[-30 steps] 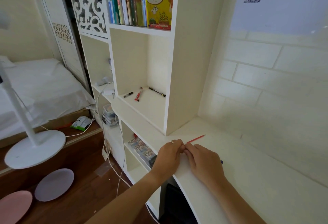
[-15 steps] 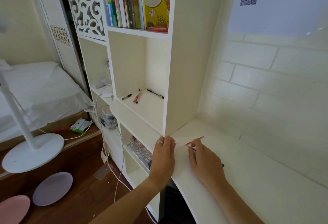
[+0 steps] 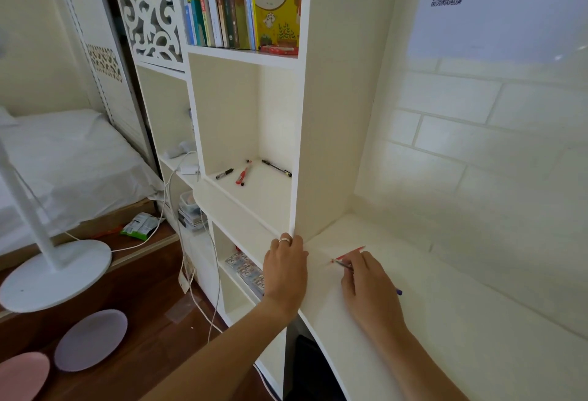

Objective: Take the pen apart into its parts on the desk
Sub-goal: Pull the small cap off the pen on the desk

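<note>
My right hand lies on the white desk, shut on a thin pen. The pen's tip pokes out left of my fingers and its blue end shows behind the hand. A slim red pen part lies on the desk just beyond my right fingers. My left hand, with a ring on it, rests palm down at the desk's left edge by the shelf corner. Its fingertips are curled out of sight, so I cannot tell whether it holds a part.
A white shelf unit stands against the desk's left end. Its open cubby holds a black marker, a red pen and a black pen. Books stand on the shelf above. A fan base and cables are on the floor to the left.
My hands were together on the pen and have come apart. The left hand has slid left to the desk edge, while the right hand stays put with the pen.
</note>
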`<action>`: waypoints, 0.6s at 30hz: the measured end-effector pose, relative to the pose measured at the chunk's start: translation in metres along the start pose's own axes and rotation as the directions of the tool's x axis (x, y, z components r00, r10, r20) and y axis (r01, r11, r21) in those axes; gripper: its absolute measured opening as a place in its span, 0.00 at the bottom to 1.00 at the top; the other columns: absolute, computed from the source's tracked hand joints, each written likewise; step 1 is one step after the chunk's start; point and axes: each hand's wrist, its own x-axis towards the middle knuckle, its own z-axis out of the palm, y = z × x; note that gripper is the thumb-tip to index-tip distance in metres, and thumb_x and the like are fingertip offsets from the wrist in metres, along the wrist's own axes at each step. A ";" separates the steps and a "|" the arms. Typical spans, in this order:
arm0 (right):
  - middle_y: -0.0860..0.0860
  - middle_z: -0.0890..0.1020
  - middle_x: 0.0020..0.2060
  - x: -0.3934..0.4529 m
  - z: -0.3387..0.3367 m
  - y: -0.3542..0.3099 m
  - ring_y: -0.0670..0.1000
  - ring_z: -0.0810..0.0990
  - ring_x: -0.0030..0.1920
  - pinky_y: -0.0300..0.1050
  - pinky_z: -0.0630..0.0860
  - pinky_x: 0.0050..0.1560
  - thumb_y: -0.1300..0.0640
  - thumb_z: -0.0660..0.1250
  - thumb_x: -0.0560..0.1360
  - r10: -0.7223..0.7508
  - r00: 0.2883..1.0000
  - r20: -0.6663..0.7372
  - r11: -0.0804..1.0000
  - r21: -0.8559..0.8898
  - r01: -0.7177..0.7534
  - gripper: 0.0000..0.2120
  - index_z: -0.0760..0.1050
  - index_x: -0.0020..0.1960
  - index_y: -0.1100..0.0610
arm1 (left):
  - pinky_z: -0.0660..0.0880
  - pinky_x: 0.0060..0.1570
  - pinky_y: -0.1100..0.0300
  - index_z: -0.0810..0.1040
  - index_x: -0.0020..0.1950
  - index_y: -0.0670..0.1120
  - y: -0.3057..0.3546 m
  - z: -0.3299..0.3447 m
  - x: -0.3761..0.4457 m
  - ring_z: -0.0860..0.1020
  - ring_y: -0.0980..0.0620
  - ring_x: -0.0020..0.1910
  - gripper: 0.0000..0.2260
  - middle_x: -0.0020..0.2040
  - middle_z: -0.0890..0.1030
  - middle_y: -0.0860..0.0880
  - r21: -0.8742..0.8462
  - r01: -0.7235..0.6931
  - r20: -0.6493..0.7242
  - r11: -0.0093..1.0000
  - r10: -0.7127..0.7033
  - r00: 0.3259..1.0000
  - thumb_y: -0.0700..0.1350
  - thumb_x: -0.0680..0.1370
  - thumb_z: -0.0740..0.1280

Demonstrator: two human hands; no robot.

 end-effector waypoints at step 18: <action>0.50 0.85 0.52 0.000 0.002 0.004 0.52 0.83 0.51 0.46 0.81 0.54 0.60 0.68 0.80 -0.121 0.993 -0.019 0.990 0.071 0.122 0.10 0.83 0.59 0.54 | 0.70 0.52 0.55 0.78 0.55 0.47 0.000 -0.003 -0.020 0.74 0.47 0.55 0.13 0.55 0.77 0.48 0.028 -0.518 -0.119 0.855 0.518 0.847 0.39 0.72 0.65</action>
